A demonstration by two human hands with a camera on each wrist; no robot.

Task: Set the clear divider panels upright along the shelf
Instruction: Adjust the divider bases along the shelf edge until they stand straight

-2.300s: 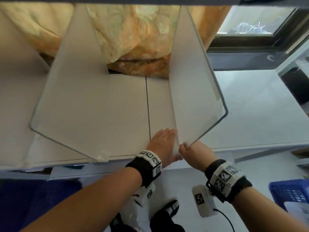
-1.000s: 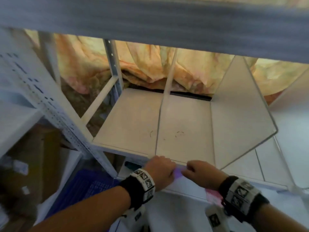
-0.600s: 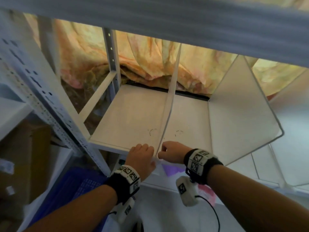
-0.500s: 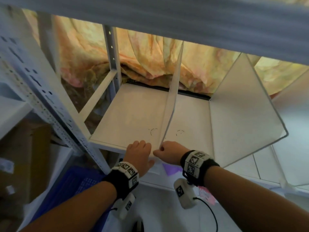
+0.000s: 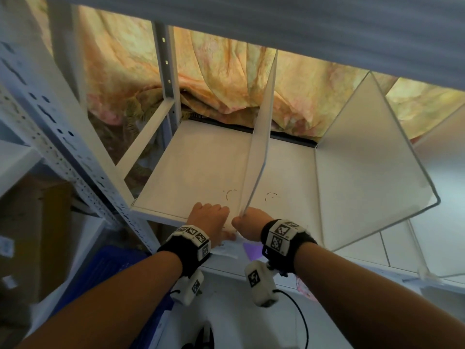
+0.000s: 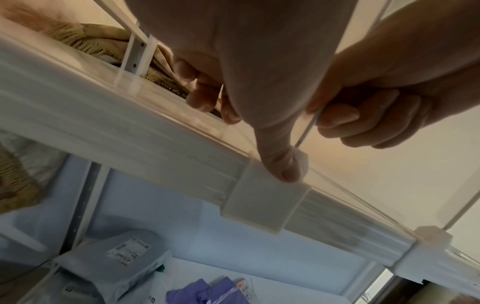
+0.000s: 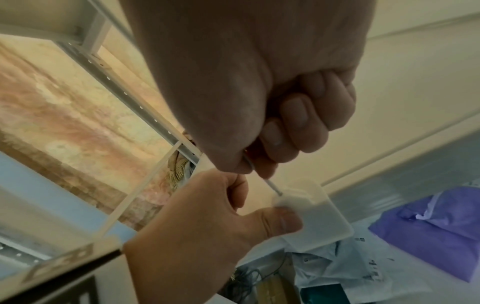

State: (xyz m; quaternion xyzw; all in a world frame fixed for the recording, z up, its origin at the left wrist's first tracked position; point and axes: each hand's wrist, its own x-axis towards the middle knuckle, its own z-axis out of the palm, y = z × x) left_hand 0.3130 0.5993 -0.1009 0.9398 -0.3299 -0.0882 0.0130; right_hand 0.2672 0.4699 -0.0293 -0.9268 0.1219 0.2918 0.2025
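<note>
Shelf: a white metal shelf [image 5: 201,167] with a folded front lip is seen between perforated uprights, a mottled yellow-orange curtain [image 5: 226,79] hanging behind it.
Panels counted: two clear divider panels are stood upright on the shelf in the head view, thin flat sheets with rounded corners; a third sheet's edge is glimpsed at the far right.
Near panel: the near divider panel [image 5: 261,137] is seen almost edge-on, its front bottom corner set at the shelf lip.
Second panel: the second divider panel [image 5: 372,167] is stood to the right, well apart from the first, its front corner jutting past the lip.
Right hand: the right hand [image 5: 251,224] is curled with its grip pinched on the near panel's thin front edge, thumb against fingers [image 7: 293,115].
Left hand: the left hand [image 5: 208,219] is rested on the shelf lip, fingers curled over the top, the thumb [image 6: 280,164] pressed on a frosted plastic clip [image 6: 265,203].
Clips counted: two squarish translucent clips are seen wrapped over the lip in the left wrist view, the second clip [image 6: 426,257] further right.
Below: a blue crate [image 5: 105,270], its contents unseen, and purple fabric [image 7: 441,232] are seen beneath the shelf.
</note>
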